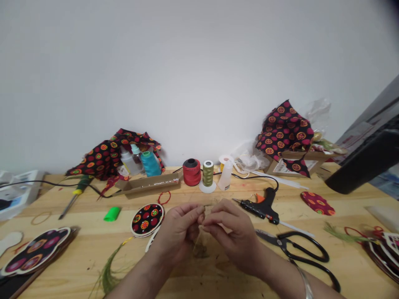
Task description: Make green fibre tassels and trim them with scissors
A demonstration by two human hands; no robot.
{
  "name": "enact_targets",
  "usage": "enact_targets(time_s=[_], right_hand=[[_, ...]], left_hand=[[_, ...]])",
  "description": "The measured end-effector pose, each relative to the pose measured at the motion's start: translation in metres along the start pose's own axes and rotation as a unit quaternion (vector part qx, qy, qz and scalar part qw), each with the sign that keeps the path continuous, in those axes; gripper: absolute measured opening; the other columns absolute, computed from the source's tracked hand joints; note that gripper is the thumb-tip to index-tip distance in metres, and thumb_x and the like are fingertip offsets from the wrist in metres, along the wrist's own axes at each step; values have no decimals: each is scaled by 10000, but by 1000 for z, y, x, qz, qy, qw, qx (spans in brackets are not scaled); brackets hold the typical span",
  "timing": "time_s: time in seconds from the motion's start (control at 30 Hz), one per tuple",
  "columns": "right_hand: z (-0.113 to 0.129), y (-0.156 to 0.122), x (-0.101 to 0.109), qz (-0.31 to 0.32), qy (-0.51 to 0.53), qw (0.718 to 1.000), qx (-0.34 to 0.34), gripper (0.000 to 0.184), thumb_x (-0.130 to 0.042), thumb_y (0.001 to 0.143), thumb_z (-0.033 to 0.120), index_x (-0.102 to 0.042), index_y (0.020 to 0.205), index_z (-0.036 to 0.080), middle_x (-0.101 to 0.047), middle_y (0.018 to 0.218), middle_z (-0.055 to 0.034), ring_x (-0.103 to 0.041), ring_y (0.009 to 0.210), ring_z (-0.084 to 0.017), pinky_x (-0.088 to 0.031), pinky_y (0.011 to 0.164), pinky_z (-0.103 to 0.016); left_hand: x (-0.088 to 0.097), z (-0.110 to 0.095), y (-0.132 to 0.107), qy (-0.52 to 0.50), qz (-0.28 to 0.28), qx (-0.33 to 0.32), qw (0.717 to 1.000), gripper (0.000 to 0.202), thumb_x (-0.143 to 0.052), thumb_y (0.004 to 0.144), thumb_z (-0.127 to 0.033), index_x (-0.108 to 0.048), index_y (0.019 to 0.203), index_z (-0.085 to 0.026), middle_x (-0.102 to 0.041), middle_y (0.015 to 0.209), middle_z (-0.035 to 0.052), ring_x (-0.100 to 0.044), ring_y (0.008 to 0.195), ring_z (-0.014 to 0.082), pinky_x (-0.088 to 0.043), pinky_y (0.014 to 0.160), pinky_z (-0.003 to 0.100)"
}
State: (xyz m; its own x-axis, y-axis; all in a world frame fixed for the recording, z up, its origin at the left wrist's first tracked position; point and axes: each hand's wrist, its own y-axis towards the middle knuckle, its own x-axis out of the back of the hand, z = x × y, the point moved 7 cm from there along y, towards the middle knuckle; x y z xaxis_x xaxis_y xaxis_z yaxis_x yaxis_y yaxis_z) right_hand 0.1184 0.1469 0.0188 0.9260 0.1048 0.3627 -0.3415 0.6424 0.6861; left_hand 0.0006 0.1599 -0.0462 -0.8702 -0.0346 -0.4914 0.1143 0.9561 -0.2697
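Both hands meet over the middle of the wooden table (pixel 77 257). My left hand (pixel 177 232) and my right hand (pixel 232 232) are closed in pinches on a small brownish tuft of fibre (pixel 203 209) held between their fingertips. More of the same fibre hangs down and lies on the table below the hands (pixel 199 249). A round fabric-covered disc (pixel 147 219) lies just left of my left hand. Black scissors (pixel 299 251) lie just right of my right hand.
A black glue gun (pixel 262 207) lies behind the right hand. Thread spools red (pixel 191 171), green (pixel 208 173) and teal (pixel 150 163) stand at the back with patterned fabric (pixel 107 158) and boxes. A green cap (pixel 112 214), screwdriver (pixel 75 197) and fabric-covered shapes (pixel 35 251) lie left.
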Motion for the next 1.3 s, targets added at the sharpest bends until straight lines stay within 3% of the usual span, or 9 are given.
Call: enact_targets(time_s=[0.17,0.33,0.57,0.83,0.93,1.3], right_hand=[[-12,-1,0,-12,57,993,-106,78,-651,763,107,-672,736,177,-622,699,-9,-552,660,-122,-449,618,-240],[-6,1,3,-15,88,989,-114,86,-651,747,92,-673,730,173,-627,698,-10,-553,657,-121,-440,611,-242],[-3,3,5,-25,146,982,-114,74,-645,751,125,-664,705,180,-622,672,-7,-540,641,-126,-432,602,-251],[-23,-2,-9,36,191,948,-252,131,-627,740,199,-604,617,161,-540,580,20,-446,554,-102,-367,528,-229],[-30,-5,-14,55,207,932,-292,154,-622,731,217,-585,597,152,-505,562,26,-418,548,-97,-346,528,-231],[-35,-7,-17,65,212,921,-320,154,-605,723,222,-573,596,142,-489,570,24,-391,545,-90,-316,512,-224]], left_hand=[[3,-2,-1,40,-20,-33,998,216,-733,680,-281,-621,574,-130,-400,440,-78,-228,384,32,-138,378,185],[4,-1,-1,76,-25,-44,996,206,-711,707,-283,-638,592,-129,-412,447,-70,-249,395,42,-153,389,199],[8,-2,0,116,-30,-63,991,184,-695,723,-293,-653,635,-137,-532,546,-24,-355,443,64,-246,432,207],[9,-9,-1,137,-52,-80,986,262,-692,720,-323,-583,551,-155,-371,423,-83,-222,392,52,-137,391,214],[9,-10,-2,144,-58,-86,984,250,-694,718,-318,-593,558,-156,-378,425,-81,-226,391,51,-142,389,213],[9,-15,-5,200,-83,-115,969,169,-683,725,-302,-660,673,-142,-455,470,-70,-279,402,46,-180,387,188]])
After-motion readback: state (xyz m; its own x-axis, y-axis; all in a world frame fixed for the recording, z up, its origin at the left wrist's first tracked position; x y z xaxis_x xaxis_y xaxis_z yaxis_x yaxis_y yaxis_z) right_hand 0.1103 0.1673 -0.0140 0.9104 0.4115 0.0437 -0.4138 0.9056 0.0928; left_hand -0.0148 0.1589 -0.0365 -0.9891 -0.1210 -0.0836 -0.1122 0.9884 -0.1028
